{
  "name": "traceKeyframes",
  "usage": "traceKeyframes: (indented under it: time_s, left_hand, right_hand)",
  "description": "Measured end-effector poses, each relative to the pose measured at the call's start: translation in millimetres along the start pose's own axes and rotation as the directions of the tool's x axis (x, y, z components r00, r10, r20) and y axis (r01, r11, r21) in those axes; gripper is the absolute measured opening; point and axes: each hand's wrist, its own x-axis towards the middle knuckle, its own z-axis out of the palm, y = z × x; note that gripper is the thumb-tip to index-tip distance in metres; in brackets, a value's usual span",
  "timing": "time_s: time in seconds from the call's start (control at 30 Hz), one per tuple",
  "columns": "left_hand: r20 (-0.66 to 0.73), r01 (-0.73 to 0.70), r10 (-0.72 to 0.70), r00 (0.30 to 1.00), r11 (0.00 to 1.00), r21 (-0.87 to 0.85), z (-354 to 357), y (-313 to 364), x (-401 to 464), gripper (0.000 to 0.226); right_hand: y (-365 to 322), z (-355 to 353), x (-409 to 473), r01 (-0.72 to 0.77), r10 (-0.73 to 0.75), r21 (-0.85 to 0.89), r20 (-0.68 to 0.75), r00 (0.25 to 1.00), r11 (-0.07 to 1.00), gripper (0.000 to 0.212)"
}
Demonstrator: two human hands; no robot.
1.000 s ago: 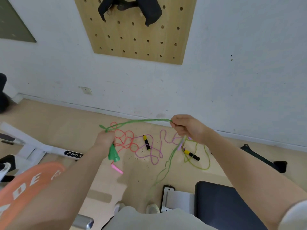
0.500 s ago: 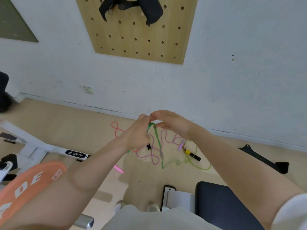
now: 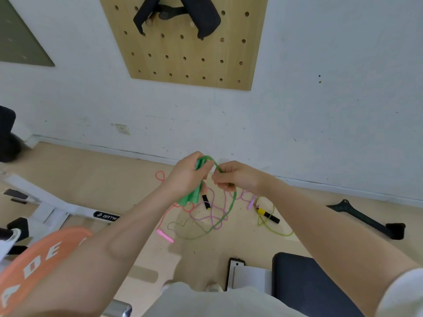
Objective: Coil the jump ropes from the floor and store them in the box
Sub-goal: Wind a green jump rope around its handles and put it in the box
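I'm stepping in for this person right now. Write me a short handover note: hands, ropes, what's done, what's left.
Left hand: grips the green jump rope's handles and gathered loops.
Right hand: pinches the same rope beside the left grip; the rope's tail hangs down to the floor.
On the floor: the pink rope, the purple rope and the yellow-green rope with yellow-and-black handles, tangled and uncoiled.
Done: green rope partly coiled.
Left: finish it, coil the other three, store all. No box is in view.

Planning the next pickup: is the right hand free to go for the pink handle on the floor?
Probably not yet: the right hand is pinching the green rope it coils with the left hand; the pink handle lies unobstructed below.
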Motion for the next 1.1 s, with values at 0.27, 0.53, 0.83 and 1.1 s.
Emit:
traceKeyframes:
  time_s: [0.27, 0.53, 0.83, 1.1]
  left_hand:
    - [-0.207, 0.107, -0.258, 0.944, 0.83, -0.547, 6.9, 11.3, 16.6, 0.025]
    - [-0.249, 0.022, -0.272, 0.93, 0.716, -0.698, 18.1, 33.9, 18.0, 0.025]
    - [-0.005, -0.412, 0.475, 0.88, 0.768, 0.49, 7.8, 5.7, 16.6, 0.062]
    - [0.601, -0.631, 0.473, 0.644, -0.115, 0.767, -4.5, 5.8, 17.5, 0.049]
  right_hand:
    - [-9.2, 10.4, -5.5, 0.005, 0.005, -0.18, 0.055, 0.998, 0.984, 0.011]
    - [-12.6, 14.0, 4.4, 0.035, -0.032, 0.133, -0.029, 0.999, 0.99, 0.017]
    - [4.5, -12.0, -6.1, -0.108, 0.11, -0.172, -0.001, 0.994, 0.979, 0.024]
    - [-3.1, -5.8, -14.3, -0.194, 0.242, -0.197, 0.262, 0.934, 0.961, 0.019]
